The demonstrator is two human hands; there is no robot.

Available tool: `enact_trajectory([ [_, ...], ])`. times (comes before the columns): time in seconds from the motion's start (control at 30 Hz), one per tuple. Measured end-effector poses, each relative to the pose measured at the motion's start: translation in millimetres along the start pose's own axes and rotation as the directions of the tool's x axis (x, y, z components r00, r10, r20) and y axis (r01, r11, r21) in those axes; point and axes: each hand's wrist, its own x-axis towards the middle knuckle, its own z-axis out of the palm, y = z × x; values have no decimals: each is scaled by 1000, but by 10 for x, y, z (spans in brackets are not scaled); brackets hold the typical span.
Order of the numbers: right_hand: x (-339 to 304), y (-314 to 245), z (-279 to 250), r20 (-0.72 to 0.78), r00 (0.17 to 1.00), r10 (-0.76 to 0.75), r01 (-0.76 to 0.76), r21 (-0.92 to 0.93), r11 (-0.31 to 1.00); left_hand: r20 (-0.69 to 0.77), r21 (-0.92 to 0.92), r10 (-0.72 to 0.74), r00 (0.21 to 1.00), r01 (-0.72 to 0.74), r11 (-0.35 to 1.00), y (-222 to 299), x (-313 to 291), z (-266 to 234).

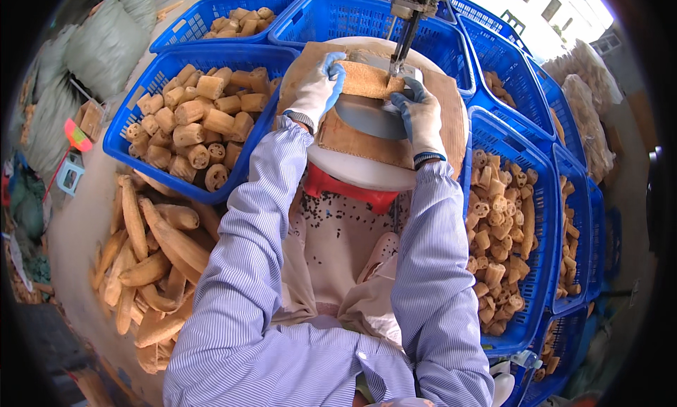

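In the head view, the left hand is clamped on one end of a loofah length lying beneath the machine; the right hand has bent fingers at its other end, though whether they grip I cannot tell. Cutting seems well along: left of the left hand, a blue basket holds heaped short pieces; right of the right hand, another basket holds more. Whole loofahs, apparently left to cut, lie nearer the body, below the left hand.
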Motion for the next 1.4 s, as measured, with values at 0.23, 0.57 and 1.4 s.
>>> enact_trajectory([
  [0.23,29,-12,-85,-5,998,67,-64,238,969,29,-92,-49,998,51,994,-37,86,-213],
  [0.57,-854,-398,-1256,-369,927,-62,263,522,811,133,-988,-199,971,115,-103,347,-1073,-1264],
  [1.4,-963,1353,-2872,-542,837,74,-77,18,997,-742,577,-234,629,776,256,-547,-3158,-2809],
])
